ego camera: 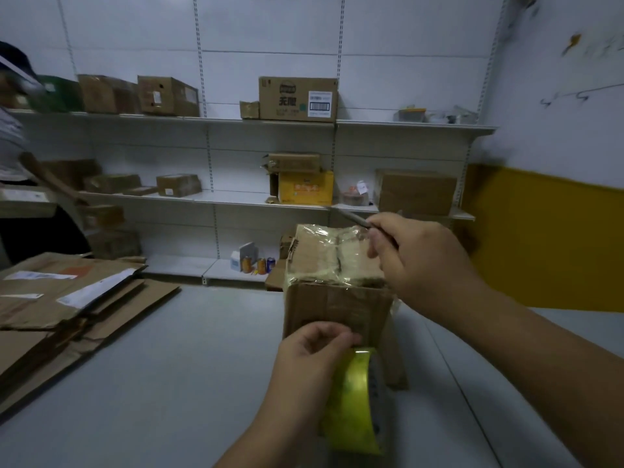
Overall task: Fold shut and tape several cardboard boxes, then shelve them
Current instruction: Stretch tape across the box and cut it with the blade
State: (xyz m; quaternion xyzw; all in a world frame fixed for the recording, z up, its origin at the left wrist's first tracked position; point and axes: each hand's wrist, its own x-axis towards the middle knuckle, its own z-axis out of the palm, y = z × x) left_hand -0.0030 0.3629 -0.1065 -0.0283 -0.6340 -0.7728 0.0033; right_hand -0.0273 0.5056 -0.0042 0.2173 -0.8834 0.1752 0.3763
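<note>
Left hand [310, 349] grips tape roll [354, 400] low against cardboard box [334, 282]; right hand [422, 261] pinches thin blade [351, 217] above, presumably for cutting.

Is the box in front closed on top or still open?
Closed: the cardboard box's top flaps lie flat, meeting at a centre seam, with clear tape stretched over them.

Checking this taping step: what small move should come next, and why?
Probably bring the thin blade-like tool in the right hand down the front of the box and cut the tape just above the tape roll. The box top already looks covered in tape, and the left hand holds the roll low against the front face.
</note>
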